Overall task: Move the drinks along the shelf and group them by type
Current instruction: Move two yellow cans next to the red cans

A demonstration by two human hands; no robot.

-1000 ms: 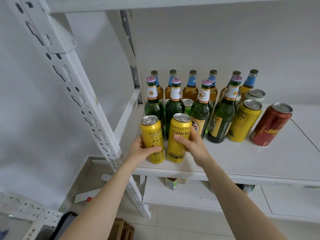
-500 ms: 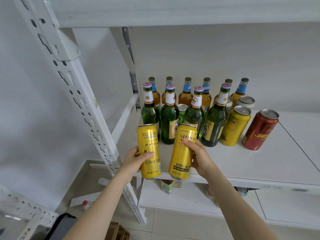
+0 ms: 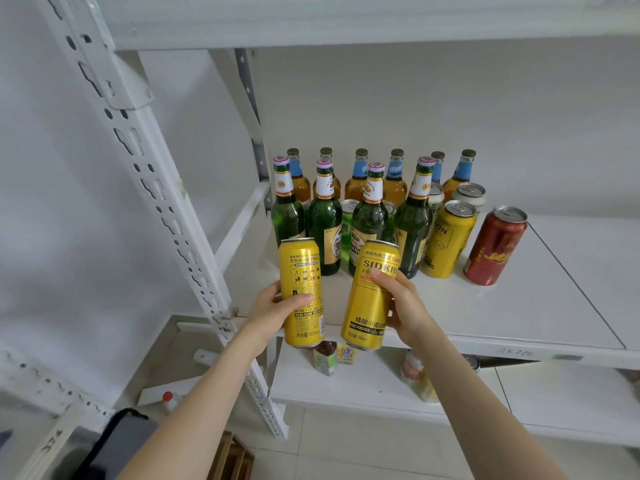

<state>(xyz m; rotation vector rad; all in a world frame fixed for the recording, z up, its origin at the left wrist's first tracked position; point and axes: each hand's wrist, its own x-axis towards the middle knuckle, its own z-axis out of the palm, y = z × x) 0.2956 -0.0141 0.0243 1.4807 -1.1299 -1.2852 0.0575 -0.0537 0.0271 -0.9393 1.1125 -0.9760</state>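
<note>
Two yellow cans are held up off the shelf, just in front of its front edge near the left end, one in each hand. The left yellow can stands nearly upright in the left hand, whose thumb lies across the front of the can while the fingers wrap round behind it; small print covers this side and "500ml" reads near the bottom. The right yellow can tilts with its top leaning right, gripped by the right hand with fingers curled round its right side and one fingertip across the label, which reads "SIDKRO" in large letters. Both cans have their tops unopened. Behind them on the shelf stand four green bottles with white neck labels and pink caps, and behind those a back row of amber bottles with blue neck labels. Green cans peek between the green bottles. To the right stand a third yellow can, showing the letters "ON", a white can behind it, and a red can with gold script too blurred to read. On the lower shelf sit small cartons
</note>
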